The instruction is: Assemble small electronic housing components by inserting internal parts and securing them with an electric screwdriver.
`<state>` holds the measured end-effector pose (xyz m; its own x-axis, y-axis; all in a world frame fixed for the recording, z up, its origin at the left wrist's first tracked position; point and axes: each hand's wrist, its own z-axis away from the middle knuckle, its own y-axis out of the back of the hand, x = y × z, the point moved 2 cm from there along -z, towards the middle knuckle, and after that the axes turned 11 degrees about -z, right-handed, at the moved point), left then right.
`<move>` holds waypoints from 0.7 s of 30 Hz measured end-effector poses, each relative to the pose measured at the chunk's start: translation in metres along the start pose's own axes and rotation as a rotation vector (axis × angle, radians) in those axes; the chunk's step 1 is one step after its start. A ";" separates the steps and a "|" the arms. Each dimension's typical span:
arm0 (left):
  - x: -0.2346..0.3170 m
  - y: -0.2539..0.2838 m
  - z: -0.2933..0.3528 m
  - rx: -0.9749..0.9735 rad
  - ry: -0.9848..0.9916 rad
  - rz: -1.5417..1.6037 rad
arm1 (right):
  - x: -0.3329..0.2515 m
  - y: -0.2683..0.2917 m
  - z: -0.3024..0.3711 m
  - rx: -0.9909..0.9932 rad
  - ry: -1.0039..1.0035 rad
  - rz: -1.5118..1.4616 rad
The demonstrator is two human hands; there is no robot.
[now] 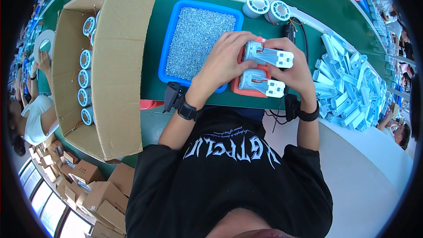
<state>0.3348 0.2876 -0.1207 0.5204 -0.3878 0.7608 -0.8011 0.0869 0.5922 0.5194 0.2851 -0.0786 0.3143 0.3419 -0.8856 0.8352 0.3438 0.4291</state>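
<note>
I see my left hand (222,61) and right hand (294,67) both clamped on a light-blue plastic housing (268,55) over the red jig (246,89) at the green bench's (155,61) near edge — a second housing (261,82) sits in the jig, the blue screw tray (169,39) just left.
</note>
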 end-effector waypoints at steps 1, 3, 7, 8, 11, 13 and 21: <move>-0.001 0.000 -0.001 0.002 0.002 -0.002 | 0.002 -0.004 -0.001 -0.008 0.002 0.060; -0.003 0.000 -0.003 -0.032 -0.022 -0.047 | 0.004 -0.010 -0.003 -0.006 -0.046 0.062; -0.003 0.006 -0.007 -0.120 -0.022 -0.075 | 0.002 -0.010 -0.003 -0.010 -0.145 0.106; -0.003 0.006 -0.007 -0.157 -0.016 -0.077 | -0.001 -0.009 -0.003 -0.023 -0.145 0.144; -0.004 0.005 -0.008 -0.146 -0.031 -0.086 | -0.009 -0.008 -0.004 -0.042 -0.127 0.243; -0.004 0.004 -0.008 -0.141 -0.039 -0.090 | -0.013 -0.008 -0.006 -0.050 -0.088 0.362; -0.001 0.005 -0.009 -0.155 0.002 -0.044 | -0.021 -0.008 -0.015 -0.122 -0.086 0.440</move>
<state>0.3332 0.2969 -0.1157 0.5544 -0.3926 0.7339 -0.7226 0.2104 0.6584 0.4994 0.2881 -0.0610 0.6676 0.4060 -0.6240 0.5565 0.2846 0.7806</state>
